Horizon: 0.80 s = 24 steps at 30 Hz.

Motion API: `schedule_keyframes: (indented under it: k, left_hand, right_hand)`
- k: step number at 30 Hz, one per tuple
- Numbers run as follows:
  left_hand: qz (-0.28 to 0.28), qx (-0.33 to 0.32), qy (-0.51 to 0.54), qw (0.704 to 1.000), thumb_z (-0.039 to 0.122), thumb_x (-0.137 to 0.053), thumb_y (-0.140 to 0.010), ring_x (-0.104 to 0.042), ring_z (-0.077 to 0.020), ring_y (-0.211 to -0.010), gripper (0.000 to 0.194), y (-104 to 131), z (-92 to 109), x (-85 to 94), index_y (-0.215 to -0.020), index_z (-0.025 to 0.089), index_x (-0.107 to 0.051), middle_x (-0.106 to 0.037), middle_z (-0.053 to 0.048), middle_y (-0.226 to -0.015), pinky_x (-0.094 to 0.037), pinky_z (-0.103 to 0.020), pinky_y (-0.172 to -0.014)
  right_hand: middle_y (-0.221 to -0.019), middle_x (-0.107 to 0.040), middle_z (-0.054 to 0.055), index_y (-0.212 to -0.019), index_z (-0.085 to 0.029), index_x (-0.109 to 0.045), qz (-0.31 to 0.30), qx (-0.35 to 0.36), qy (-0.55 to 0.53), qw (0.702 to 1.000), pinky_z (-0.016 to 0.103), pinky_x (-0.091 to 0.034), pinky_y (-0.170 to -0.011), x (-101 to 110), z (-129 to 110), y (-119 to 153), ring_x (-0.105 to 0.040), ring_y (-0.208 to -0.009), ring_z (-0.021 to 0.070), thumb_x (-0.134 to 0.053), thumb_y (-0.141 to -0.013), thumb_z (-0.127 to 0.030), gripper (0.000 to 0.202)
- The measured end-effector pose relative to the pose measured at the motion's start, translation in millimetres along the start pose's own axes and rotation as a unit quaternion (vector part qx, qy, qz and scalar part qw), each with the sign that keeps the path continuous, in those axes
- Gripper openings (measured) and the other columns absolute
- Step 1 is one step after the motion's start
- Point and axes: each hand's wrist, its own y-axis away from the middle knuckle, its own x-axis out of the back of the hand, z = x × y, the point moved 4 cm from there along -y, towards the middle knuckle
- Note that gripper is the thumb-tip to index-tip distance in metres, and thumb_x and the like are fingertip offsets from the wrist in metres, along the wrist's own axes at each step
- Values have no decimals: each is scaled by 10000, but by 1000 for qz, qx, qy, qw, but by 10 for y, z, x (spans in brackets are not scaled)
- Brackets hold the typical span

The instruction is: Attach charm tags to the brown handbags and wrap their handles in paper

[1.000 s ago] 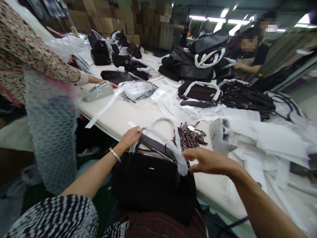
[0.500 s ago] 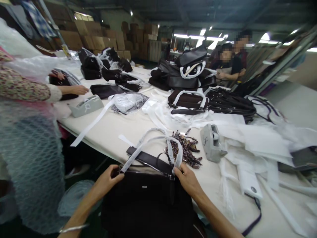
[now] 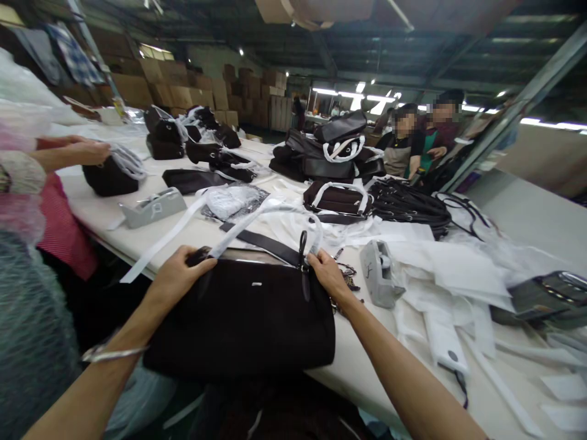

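Observation:
A dark brown handbag (image 3: 247, 311) hangs upright at the table's near edge, its front with a small metal plate facing me. My left hand (image 3: 186, 269) grips its upper left corner, thumb in front. At the upper right corner, my right hand (image 3: 325, 272) pinches the rim by the strap's base. White-wrapped handles (image 3: 238, 227) arch above the bag, and a dark strap (image 3: 263, 241) lies across its top. Partly hidden behind my right hand is a pile of beaded charms (image 3: 349, 278).
Grey tape dispensers stand left (image 3: 153, 208) and right (image 3: 380, 275) on the white table (image 3: 330, 351). White paper sheets (image 3: 468, 269) cover the right side. More dark bags (image 3: 328, 150) are heaped behind. A co-worker's hands (image 3: 82, 150) handle another bag at left; two people stand far right.
Both my hands have raised the handbag, so more of its front shows and it covers much of the charm pile. The co-worker's hands at left have moved up and back.

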Motion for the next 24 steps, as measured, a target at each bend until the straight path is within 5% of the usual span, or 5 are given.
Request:
schedule_keyframes:
  k: [5,8,18,21,24]
  left_hand:
    - [-87,-147,-157,973,506,-596,-811,-335,-370,-1404,737,-300,238,-839,-1408,121,-401,-374,-208,-1519,-296,-486,-1129]
    - [-125,-155,-218,955,564,-509,-860,-199,-372,-1466,776,-274,130,-1089,-1485,147,-313,-251,-184,-1587,-203,-569,-1150]
    - [-176,-127,-258,942,627,-388,-885,-251,-362,-1452,798,-331,47,-1088,-1508,141,-276,-249,-200,-1582,-262,-603,-1111]
    - [-148,-155,-285,934,584,-440,-871,-292,-369,-1433,758,-354,123,-1019,-1474,132,-353,-313,-202,-1556,-275,-601,-1108]
    - [-68,-237,-282,927,532,-472,-861,-315,-377,-1421,709,-263,388,-900,-1429,109,-430,-377,-201,-1525,-286,-575,-1120]
  right_hand:
    - [-1379,-529,192,-1342,-97,-483,17,72,139,987,420,-325,-1078,-161,-51,-17,-463,-1289,282,-524,-884,-309,506]
    - [-1462,-478,147,-1394,-161,-476,-74,153,167,971,423,-286,-1135,-277,-119,337,-413,-1362,259,-494,-930,-416,530]
    - [-1428,-542,67,-1338,-251,-561,-118,202,152,960,518,-116,-1203,-707,221,956,-359,-1414,245,-411,-977,-469,448]
    - [-1317,-637,42,-1258,-275,-620,-122,207,62,969,492,-195,-1187,-475,198,945,-492,-1315,223,-477,-952,-479,394]
    - [-1152,-717,31,-1122,-259,-691,-16,178,-40,983,369,-394,-1062,14,331,923,-622,-1120,188,-518,-941,-403,289]
